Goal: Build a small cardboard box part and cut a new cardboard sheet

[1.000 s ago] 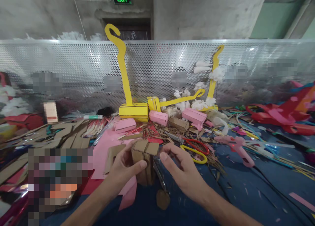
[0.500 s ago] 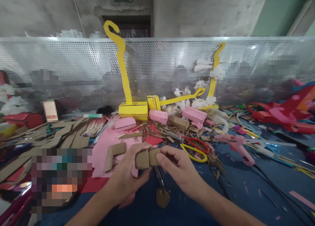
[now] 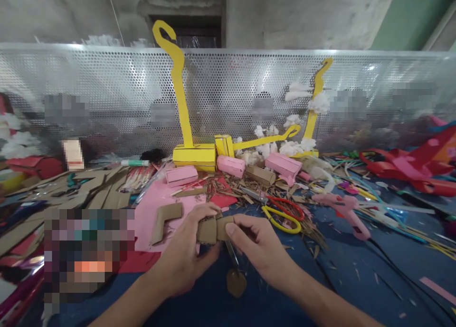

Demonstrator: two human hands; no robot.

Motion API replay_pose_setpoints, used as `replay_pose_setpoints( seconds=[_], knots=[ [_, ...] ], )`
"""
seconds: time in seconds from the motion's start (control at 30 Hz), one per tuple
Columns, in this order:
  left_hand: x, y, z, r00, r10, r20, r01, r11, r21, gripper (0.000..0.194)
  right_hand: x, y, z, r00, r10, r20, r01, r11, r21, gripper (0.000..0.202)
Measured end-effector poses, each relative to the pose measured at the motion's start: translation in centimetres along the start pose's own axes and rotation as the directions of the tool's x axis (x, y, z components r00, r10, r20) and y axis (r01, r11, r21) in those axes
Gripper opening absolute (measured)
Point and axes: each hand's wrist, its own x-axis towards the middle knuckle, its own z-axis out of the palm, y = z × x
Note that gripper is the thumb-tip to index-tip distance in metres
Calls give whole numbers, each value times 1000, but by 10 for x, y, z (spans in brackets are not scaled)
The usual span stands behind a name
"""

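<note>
My left hand (image 3: 190, 244) is wrapped around the left side of a small folded cardboard piece (image 3: 207, 231), thumb below and fingers above. From the right, my right hand (image 3: 261, 246) pinches a narrower cardboard flap (image 3: 221, 229) that meets this piece. I cannot tell if the two parts are joined. Under the hands, a thin dark shaft, perhaps a tool, points down toward a small cardboard polygon (image 3: 236, 283) on the blue table. An L-shaped cardboard piece (image 3: 164, 220) lies on pink sheet left of my left hand.
Scissors with red and yellow handles (image 3: 285, 213) lie behind my right hand, among cardboard scraps. Farther right is a pink glue gun (image 3: 347, 210) with a trailing cord. Pink boxes (image 3: 181, 175) and yellow hooked shapes (image 3: 182, 103) stand before a perforated metal screen (image 3: 221, 89).
The view has tilted down slightly. Both hands keep their grip in nearly the same place, and the cardboard between them has turned a little.
</note>
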Motion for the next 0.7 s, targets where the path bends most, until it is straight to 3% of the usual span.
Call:
replay_pose_setpoints(
  seconds=[0.7],
  knots=[
    [2,2,-1,990,-118,-77,120,992,29,60,-1,-2,4,1000,-19,-1,19,997,76,36]
  ],
)
